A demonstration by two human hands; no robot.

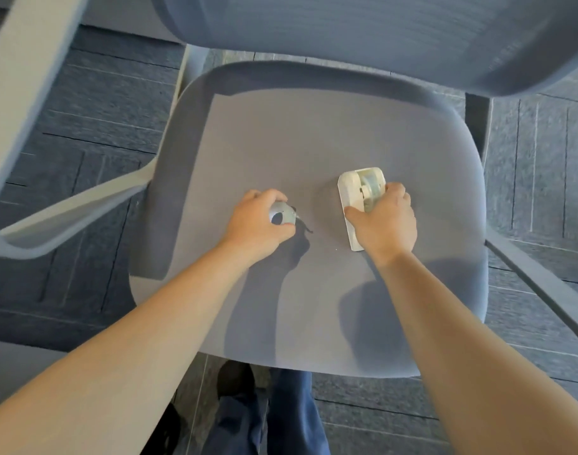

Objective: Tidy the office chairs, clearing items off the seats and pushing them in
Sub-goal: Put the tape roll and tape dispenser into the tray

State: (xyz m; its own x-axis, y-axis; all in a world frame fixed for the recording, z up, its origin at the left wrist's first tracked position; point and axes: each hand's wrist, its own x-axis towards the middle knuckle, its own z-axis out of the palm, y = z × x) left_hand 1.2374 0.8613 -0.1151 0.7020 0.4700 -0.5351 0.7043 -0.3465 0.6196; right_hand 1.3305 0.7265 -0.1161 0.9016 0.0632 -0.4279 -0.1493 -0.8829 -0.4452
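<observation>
We look down on a grey office chair whose seat (297, 142) fills the middle of the view, with its backrest (379, 34) at the top. Both our arms reach forward over the seat.

Our left hand (258, 221) is curled around a small roll of tape (281, 216). The roll is greyish, and we see its dark round hole between the thumb and the fingers. A short dark strip hangs from the roll toward the cushion. The hand is just above the seat or touching it; we cannot tell which.

Our right hand (386, 218) holds a white tape dispenser (359, 198). The thumb lies on the left side of it and the fingers wrap around the right side. The dispenser lies flat on the seat, long and narrow, and its far end with the clear roll inside points toward the backrest. The two things are near each other on the front half of the seat, but they do not touch.

On the left we see a pale armrest (67, 205), and on the right another armrest (540, 274) in darker grey. Under the chair there is a dark grey carpet floor (84, 126). At the bottom edge our blue trousers (281, 415) and a dark shoe (235, 379) are visible.
</observation>
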